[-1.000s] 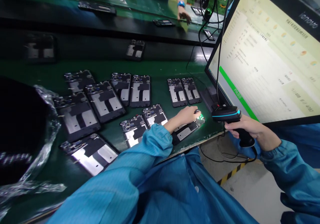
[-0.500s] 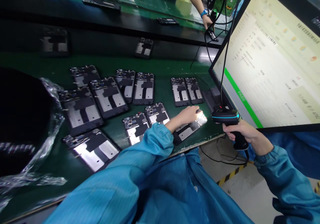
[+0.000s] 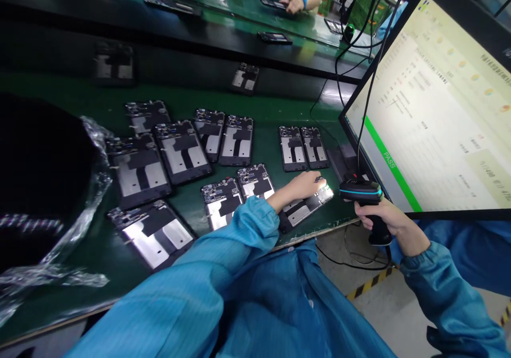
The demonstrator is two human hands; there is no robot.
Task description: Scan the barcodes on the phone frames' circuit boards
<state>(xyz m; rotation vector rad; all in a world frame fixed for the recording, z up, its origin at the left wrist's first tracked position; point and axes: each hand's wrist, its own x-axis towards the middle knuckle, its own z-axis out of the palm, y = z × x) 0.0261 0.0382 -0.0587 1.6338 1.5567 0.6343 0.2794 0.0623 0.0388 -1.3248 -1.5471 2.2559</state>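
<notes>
1 head-worn view, facing forward and down; hands (image 3: 305, 185) near, over green bench (image 3: 279, 109).

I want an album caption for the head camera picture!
Right hand holds a scanner, left hand touches an open phone; screen says PASS.

Phone frame (image 3: 304, 210) partly behind the left hand (image 3: 302, 185), fine text (image 3: 434, 74) on the monitor (image 3: 443, 129) illegible.

11 opened phones (image 3: 184, 156) on near tabletop (image 3: 265, 134) — 2 more on dark strip (image 3: 179, 66) just behind. 1 held scanner (image 3: 361, 190), 1 lit monitor (image 3: 447, 118).
</notes>
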